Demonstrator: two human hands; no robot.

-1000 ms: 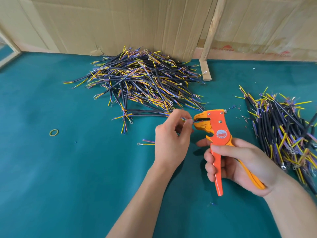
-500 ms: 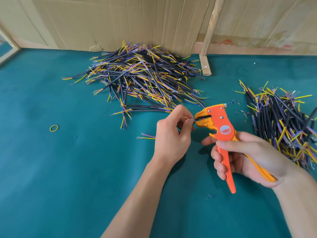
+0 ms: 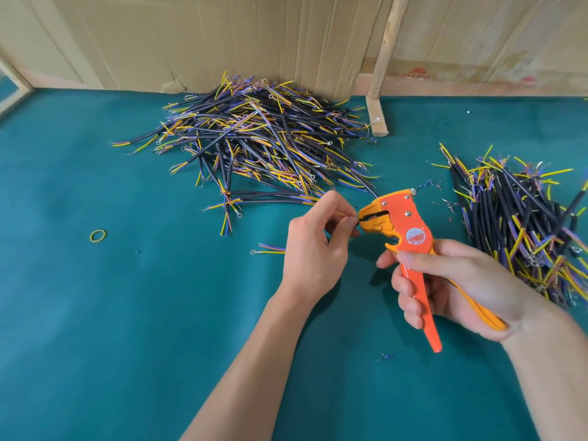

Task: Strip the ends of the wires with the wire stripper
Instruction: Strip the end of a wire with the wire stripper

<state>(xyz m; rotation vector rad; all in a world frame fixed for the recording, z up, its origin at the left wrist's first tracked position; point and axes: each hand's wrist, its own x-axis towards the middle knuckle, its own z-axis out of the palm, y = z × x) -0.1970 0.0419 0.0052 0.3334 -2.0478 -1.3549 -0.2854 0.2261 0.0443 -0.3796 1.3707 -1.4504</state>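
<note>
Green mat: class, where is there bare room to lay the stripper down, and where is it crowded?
Bare: the mat near left, below the rubber band, beside the left forearm. Also far right, behind the right wire pile. Crowded: the big wire pile at the back and around both hands.

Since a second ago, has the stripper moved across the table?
No. The stripper sits just as far right of the rubber band as before; only the camera shifted.
</note>
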